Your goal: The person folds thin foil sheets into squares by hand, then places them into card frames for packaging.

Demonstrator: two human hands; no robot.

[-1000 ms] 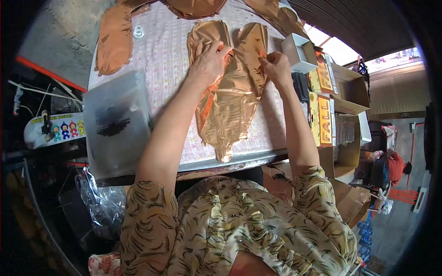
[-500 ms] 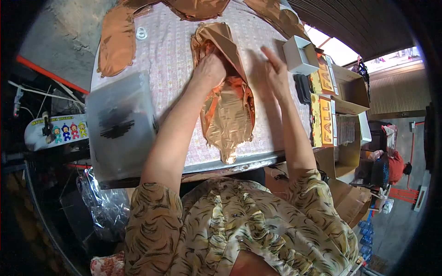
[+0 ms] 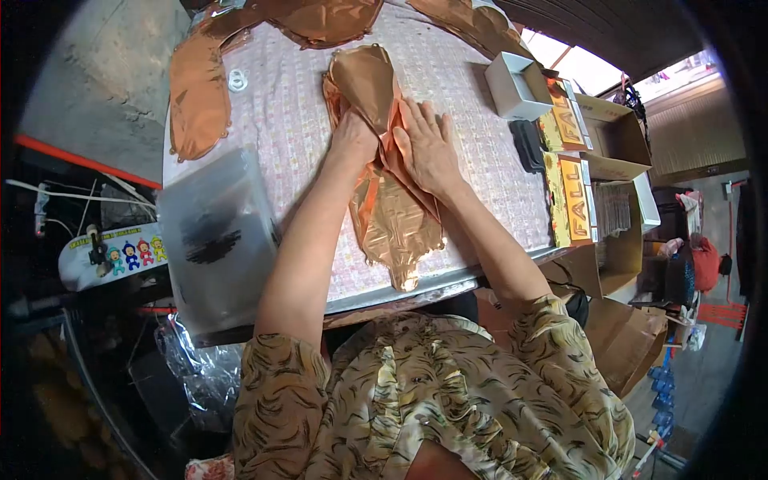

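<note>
A copper-coloured foil balloon [image 3: 400, 216] lies partly folded on the cloth-covered table, its small neck pointing toward me. My left hand [image 3: 354, 142] grips the middle of the foil from the left, with its fingertips hidden in the fold. Against the balloon's right side, my right hand [image 3: 430, 152] lies nearly flat, fingers stretched and pointing away from me, the thumb close to the fold. The upper part of the balloon bends over between both hands.
More copper foil balloons [image 3: 198, 96] lie along the far and left edges. Clear plastic bags [image 3: 216, 240] are stacked at left. A white ring [image 3: 237, 80] sits near them. On the right stand a white box [image 3: 516, 84], a black case [image 3: 527, 146] and orange "FALL" packages [image 3: 570, 200].
My right hand has come down leftward onto the foil's right side. The flap of foil has turned upward and lies flatter. My left hand stays at the fold.
</note>
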